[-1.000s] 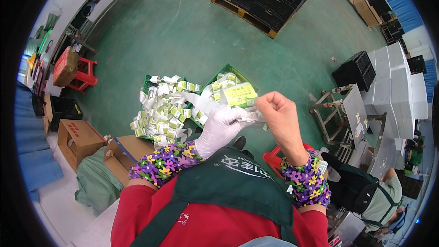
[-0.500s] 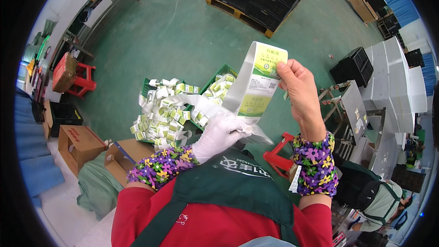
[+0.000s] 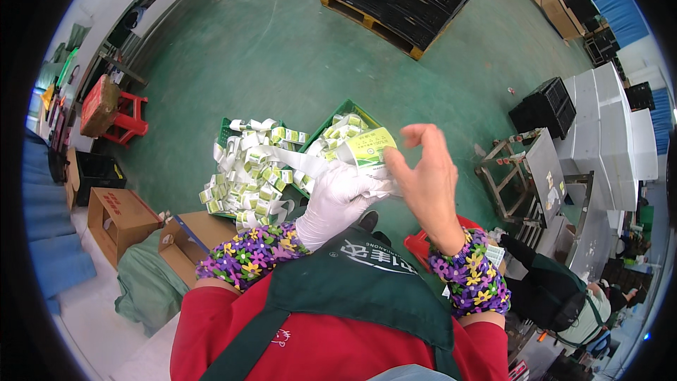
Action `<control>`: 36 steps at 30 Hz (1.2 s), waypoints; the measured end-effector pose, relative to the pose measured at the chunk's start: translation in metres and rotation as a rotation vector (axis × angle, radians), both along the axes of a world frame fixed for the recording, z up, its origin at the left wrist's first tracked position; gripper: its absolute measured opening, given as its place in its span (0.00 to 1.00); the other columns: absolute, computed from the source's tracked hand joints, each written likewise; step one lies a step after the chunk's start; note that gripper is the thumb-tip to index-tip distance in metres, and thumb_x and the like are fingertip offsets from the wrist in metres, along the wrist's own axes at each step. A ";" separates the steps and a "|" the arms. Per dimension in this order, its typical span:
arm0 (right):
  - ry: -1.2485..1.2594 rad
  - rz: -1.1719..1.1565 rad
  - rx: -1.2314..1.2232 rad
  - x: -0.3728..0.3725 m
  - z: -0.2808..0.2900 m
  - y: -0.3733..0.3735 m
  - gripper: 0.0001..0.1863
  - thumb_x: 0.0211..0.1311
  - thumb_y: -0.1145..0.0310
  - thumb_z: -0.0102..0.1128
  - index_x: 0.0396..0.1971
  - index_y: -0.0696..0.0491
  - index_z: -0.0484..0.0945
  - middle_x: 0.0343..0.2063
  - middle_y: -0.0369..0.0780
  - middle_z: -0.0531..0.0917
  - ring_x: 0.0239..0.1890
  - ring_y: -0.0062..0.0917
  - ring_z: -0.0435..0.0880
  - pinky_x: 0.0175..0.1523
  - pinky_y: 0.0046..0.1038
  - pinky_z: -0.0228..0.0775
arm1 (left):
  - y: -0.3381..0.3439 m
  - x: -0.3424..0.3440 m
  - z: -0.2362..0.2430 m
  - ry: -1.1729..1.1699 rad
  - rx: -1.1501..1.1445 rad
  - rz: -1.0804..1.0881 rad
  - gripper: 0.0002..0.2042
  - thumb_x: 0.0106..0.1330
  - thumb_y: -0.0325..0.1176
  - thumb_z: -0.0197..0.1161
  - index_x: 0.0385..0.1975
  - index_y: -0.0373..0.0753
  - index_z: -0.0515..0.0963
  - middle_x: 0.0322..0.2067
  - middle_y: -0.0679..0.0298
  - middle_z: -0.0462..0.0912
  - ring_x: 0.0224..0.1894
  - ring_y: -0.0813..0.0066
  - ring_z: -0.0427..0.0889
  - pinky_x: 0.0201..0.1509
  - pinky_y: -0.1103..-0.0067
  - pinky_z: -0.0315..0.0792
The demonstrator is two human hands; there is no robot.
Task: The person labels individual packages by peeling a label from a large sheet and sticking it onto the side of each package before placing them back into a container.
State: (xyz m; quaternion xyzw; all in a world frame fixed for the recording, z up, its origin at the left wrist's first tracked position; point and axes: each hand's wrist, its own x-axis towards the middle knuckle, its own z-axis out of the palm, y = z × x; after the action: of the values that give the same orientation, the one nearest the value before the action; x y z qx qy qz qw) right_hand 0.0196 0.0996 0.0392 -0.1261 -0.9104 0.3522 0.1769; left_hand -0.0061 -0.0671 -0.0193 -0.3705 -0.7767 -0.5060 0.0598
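My left hand [image 3: 337, 199], in a white glove, is closed around a strip of green and white labels [image 3: 369, 149] in front of my apron. The strip's printed end stands up above the glove, and a pale length of it trails left toward the heaped labels. My right hand [image 3: 428, 176] is bare and just right of that end, thumb and curved fingers apart; whether the thumb touches the strip I cannot tell. Beyond my left hand, folded label strips [image 3: 250, 173] fill one green crate [image 3: 224, 131], and more lie in a second green crate [image 3: 346, 106].
Black crates [image 3: 395, 0] stand stacked on a wooden pallet ahead. Cardboard boxes [image 3: 120, 222] are at left, near a red stool [image 3: 128, 120]. A metal-framed stand [image 3: 536, 173] and white boxes [image 3: 603, 127] stand at right. Another person [image 3: 589, 317] is at lower right.
The raised strip has come down and now shows only a short end above the glove. My right hand has let go of its top and moved down and left, fingers spreading.
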 end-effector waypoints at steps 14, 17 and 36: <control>-0.116 0.006 -0.918 -0.021 0.011 0.039 0.15 0.67 0.68 0.60 0.49 0.59 0.76 0.37 0.31 0.80 0.33 0.11 0.73 0.39 0.17 0.67 | 0.003 0.002 -0.014 -0.347 0.051 -0.179 0.09 0.56 0.32 0.72 0.37 0.40 0.85 0.29 0.60 0.85 0.35 0.61 0.83 0.41 0.69 0.74; -0.035 0.074 -0.952 -0.001 0.007 0.017 0.16 0.64 0.74 0.61 0.51 0.60 0.74 0.38 0.32 0.79 0.37 0.12 0.76 0.42 0.18 0.70 | 0.005 -0.003 -0.004 -0.223 0.079 -0.100 0.09 0.56 0.31 0.71 0.37 0.39 0.85 0.29 0.59 0.85 0.31 0.58 0.82 0.36 0.69 0.74; -0.071 0.346 0.042 0.024 0.009 0.036 0.23 0.54 0.65 0.68 0.50 0.54 0.74 0.43 0.43 0.79 0.48 0.38 0.77 0.56 0.38 0.66 | 0.002 -0.015 0.008 -0.893 0.470 -0.030 0.08 0.66 0.25 0.64 0.43 0.31 0.82 0.40 0.62 0.86 0.43 0.77 0.83 0.49 0.80 0.76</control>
State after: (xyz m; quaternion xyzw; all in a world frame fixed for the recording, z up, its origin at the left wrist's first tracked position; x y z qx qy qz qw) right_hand 0.0432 0.1358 0.0478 0.0239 -0.9313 0.3538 0.0838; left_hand -0.0212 -0.0654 -0.0108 -0.1055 -0.5863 -0.7770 -0.2036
